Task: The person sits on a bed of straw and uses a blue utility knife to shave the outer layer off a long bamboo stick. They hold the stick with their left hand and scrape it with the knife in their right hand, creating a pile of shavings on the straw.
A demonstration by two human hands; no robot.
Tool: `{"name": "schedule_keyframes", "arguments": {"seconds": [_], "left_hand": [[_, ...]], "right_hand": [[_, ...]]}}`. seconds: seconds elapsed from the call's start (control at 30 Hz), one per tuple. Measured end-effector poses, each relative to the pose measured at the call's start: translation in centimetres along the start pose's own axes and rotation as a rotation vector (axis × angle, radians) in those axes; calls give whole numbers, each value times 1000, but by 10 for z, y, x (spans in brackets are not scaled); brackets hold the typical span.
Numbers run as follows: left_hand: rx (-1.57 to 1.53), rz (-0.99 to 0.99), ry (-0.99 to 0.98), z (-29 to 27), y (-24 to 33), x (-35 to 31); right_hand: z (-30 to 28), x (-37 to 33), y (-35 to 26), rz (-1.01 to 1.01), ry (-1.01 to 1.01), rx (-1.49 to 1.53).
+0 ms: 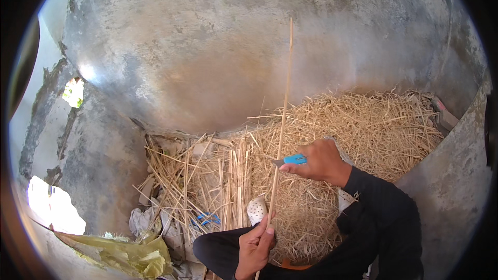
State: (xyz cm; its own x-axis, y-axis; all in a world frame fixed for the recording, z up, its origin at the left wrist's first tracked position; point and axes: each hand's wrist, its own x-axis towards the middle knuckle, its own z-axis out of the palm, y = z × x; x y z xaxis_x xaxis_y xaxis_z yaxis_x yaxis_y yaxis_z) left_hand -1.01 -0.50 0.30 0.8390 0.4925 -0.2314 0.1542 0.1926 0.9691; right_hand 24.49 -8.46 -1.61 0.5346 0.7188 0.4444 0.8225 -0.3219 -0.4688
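Walls point(218, 36) of stained grey concrete close in around a heap of straw-coloured shavings point(368, 129) and loose strips point(241, 176). Low in front of me, my left hand point(254, 248) has thumb and fingers closed around a long bamboo-like strip point(286, 88), which slants up and away past a white perforated clog point(256, 210). From a bent, black-sleeved arm point(397, 210), my right hand point(325, 161) curls its fingers around a blue utility knife point(295, 159), its blade at the strip's middle.

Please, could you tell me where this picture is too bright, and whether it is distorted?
Head view: the lower wall hole is burnt out to white, the smaller hole above partly so; the rounded black border suggests fisheye distortion; the right hand is well lit.
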Motion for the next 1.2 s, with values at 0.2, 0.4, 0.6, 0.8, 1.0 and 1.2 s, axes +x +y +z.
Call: {"name": "schedule_keyframes", "arguments": {"seconds": [0.2, 0.4, 0.6, 0.8, 1.0, 1.2], "left_hand": [[170, 31, 83, 8, 5, -3], [386, 158, 130, -2, -6, -1], [631, 235, 60, 2, 13, -5], [560, 182, 140, -8, -2, -1], [588, 216, 157, -17, -7, 6], [671, 228, 24, -7, 14, 4]], "right_hand": [[7, -5, -1, -78, 7, -16], [11, -16, -20, -154, -230, -29], [5, 2, 19, 78, -142, -79], [14, -6, -5, -107, -161, -61], [14, -1, -19, -121, -179, -28], [16, 9, 12, 44, -89, -28]]}}
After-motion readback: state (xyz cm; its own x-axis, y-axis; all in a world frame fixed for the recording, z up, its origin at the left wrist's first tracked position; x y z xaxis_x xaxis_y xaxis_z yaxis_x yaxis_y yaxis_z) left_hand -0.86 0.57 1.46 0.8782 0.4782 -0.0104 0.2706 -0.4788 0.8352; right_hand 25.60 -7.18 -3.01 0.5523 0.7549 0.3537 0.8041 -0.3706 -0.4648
